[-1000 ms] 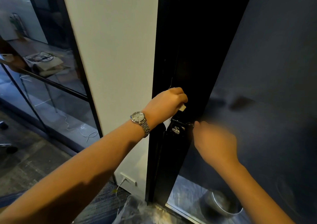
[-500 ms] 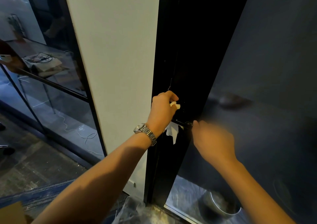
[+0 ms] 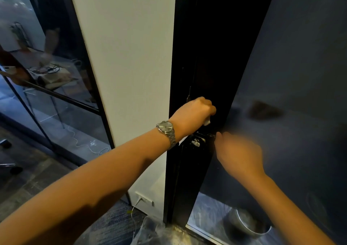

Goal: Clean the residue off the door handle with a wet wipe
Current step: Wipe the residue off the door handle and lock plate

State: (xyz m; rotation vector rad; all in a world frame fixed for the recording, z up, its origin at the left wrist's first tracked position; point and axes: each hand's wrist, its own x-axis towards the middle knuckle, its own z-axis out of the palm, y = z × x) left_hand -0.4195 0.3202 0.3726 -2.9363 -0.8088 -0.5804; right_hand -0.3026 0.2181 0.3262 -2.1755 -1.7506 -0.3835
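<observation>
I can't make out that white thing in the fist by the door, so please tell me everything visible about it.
It is a wet wipe, white and crumpled. Only a small corner pokes out under the closed fingers of the left hand; the rest is hidden in the fist. It is held against the black door frame, just above the residue-smeared door handle.

White wipe (image 3: 207, 122), bunched, only a corner showing, pressed against the dark handle (image 3: 197, 141), which carries pale residue.

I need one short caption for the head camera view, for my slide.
Left hand presses a white wipe against the black door frame while the right hand steadies the handle area.
</observation>
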